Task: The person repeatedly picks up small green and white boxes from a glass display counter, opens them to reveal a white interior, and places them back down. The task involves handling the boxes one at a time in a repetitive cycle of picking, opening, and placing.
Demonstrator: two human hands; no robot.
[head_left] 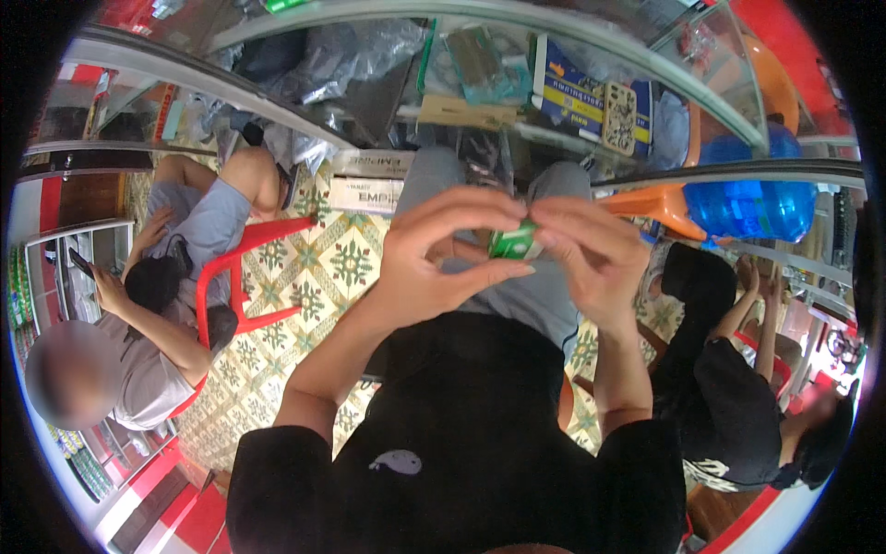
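Note:
A small green object [517, 241] with pale markings is held up between my two hands, above my lap. It looks like a little packet or tin, though the fingers cover much of it and its kind is hard to make out. My left hand [441, 254] curls around its left side, thumb below and fingers above. With bent fingers, my right hand [595, 242] pinches its right end near the top edge. Both hands are slightly blurred.
Ahead stands a glass display case [360, 18] with a patterned phone case [619, 118] and a blue-yellow box [568, 88]. A blue water jug [752, 210] stands at right. Seated people flank me; the left one, on a red chair [210, 277], holds a phone [81, 264].

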